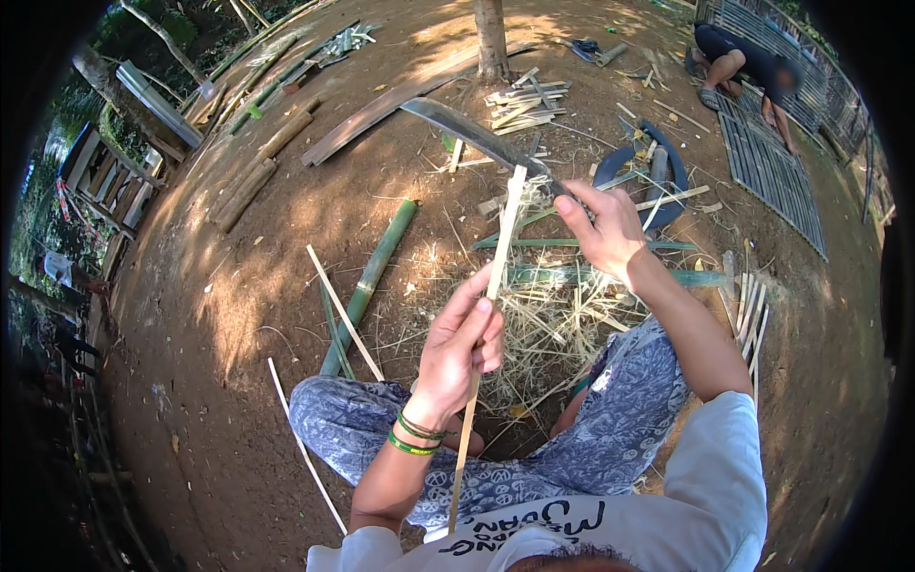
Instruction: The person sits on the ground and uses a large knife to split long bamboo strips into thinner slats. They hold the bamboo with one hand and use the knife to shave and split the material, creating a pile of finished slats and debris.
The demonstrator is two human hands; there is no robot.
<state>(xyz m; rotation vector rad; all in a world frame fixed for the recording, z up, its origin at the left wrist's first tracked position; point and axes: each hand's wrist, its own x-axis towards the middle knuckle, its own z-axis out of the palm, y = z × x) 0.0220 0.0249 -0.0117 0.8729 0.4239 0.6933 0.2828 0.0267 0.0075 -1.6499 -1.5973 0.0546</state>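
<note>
My left hand (463,345) is closed around a long pale bamboo strip (503,242), which runs from my lap up past the fingers. In my right hand (602,229) is the handle of a machete (467,129); its long blade points up and to the left. Near the handle, the blade meets the strip's upper end, where curled shavings (539,195) cling. The handle itself is mostly hidden by my fingers. Below both hands lies a heap of bamboo shavings (548,329), between my crossed legs and a green bamboo piece (572,275).
A green bamboo pole (374,276) lies left of my hands. Split strips (753,319) lie at the right, with more piled (524,107) by a tree trunk (491,43). Another person (739,57) bends over a slatted bamboo panel (777,172) at the far right.
</note>
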